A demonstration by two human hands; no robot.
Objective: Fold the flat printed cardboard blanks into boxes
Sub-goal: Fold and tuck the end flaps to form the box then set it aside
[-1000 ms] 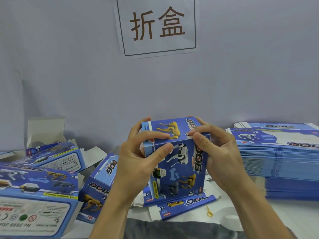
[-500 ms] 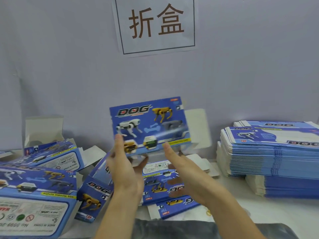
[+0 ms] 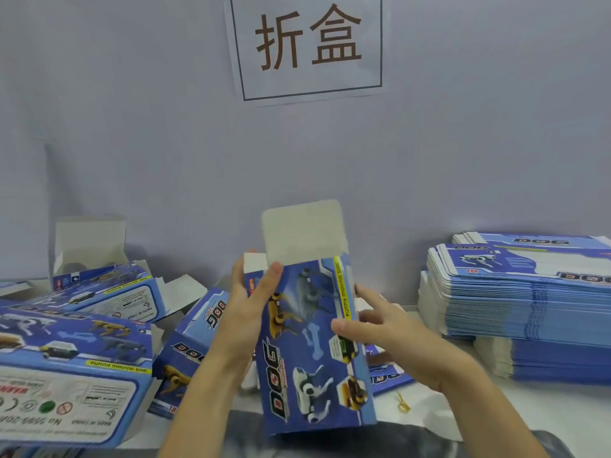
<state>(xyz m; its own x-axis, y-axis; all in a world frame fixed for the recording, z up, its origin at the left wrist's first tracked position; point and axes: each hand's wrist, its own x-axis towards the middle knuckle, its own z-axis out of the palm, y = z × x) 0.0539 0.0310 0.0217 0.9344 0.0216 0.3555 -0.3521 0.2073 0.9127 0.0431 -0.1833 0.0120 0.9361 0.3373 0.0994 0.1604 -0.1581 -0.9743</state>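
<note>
A blue printed box [image 3: 310, 345] with robot dogs and "DOG" lettering stands on end in front of me, its grey top flap [image 3: 304, 233] raised. My left hand [image 3: 248, 312] grips its upper left edge, thumb on the printed front and fingers behind. My right hand [image 3: 390, 332] is at the box's right edge with fingers spread and nearly straight, thumb touching the front face. A tall stack of flat blanks [image 3: 529, 299] lies on the right of the table.
Several folded boxes lie at the left: a large one [image 3: 66, 375] at the near left, one [image 3: 105, 292] behind it with an open white flap, another [image 3: 195, 345] leaning at centre left. A yellow rubber band [image 3: 402, 404] lies on the white table. A sign [image 3: 307, 44] hangs on the wall.
The box was held upright and closed at one end, then swung up sideways, and now stands on end with the open flap upward. My right hand has loosened off it.
</note>
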